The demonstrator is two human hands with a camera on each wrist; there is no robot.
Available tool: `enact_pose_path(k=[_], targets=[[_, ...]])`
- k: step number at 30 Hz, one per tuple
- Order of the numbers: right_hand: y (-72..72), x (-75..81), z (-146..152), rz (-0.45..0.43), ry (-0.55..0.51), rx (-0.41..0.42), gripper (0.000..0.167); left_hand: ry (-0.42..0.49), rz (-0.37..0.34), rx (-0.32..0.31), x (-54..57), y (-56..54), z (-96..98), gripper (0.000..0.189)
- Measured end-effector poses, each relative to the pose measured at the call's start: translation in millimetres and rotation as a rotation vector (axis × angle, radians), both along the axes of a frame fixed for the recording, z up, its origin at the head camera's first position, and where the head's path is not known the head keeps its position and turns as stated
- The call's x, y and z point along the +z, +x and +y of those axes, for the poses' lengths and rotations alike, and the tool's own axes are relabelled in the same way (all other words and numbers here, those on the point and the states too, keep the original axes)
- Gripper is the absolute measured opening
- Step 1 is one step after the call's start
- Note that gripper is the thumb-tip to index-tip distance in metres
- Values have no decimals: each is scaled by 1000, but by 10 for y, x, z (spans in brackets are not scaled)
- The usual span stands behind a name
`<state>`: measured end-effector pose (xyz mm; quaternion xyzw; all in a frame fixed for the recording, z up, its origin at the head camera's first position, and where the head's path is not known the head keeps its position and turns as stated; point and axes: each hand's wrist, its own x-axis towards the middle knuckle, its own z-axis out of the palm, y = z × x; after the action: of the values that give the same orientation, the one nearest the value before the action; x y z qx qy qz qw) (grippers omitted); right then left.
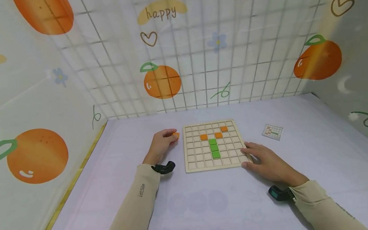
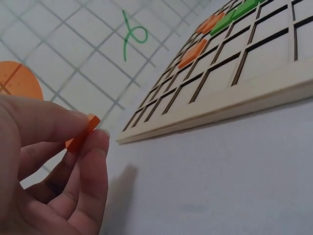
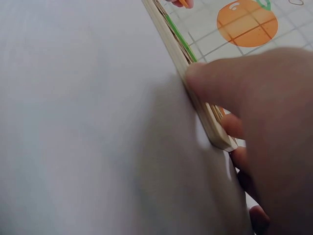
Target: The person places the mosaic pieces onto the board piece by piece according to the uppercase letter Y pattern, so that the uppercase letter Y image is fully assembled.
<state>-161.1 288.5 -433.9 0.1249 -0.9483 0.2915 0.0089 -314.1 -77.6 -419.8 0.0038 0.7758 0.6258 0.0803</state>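
Note:
My left hand (image 1: 161, 144) pinches a small orange square tile (image 1: 176, 135) between thumb and fingertips, held in the air just left of a wooden grid board (image 1: 200, 169). In the left wrist view the same tile (image 2: 78, 139) shows nearly edge-on. The board lies flat, with three green tiles (image 1: 214, 147) in a column. Three orange tiles sit in its cells: one at upper left (image 1: 204, 137) of the column, two rising toward the upper right (image 1: 224, 129). My right hand (image 1: 267, 162) grips the board's near right corner, thumb on the front edge, fingers at the right side.
A small card (image 1: 272, 132) printed with a coloured grid lies on the table (image 1: 189, 212), right of the board. Behind stands a wire grid covered by a sheet (image 1: 196, 58) printed with oranges. Dark bands circle both wrists.

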Motion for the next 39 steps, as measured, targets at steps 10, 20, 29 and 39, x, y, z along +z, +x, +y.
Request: enact_pose_path(k=[10,20,29,39], targets=[[5,-5,2,6,6,-3,65,-8,-3,-47,9,-13,110,39],[7,-7,18,10,-7,-1,64,-235,82,-121,37,-74,333,35],[-15,-41,-14,13,-7,5,66,-243,38,-126,25,-80,376,31],[-10,-41,10,8,12,1,67,-253,64,-133,-13,-96,440,33]])
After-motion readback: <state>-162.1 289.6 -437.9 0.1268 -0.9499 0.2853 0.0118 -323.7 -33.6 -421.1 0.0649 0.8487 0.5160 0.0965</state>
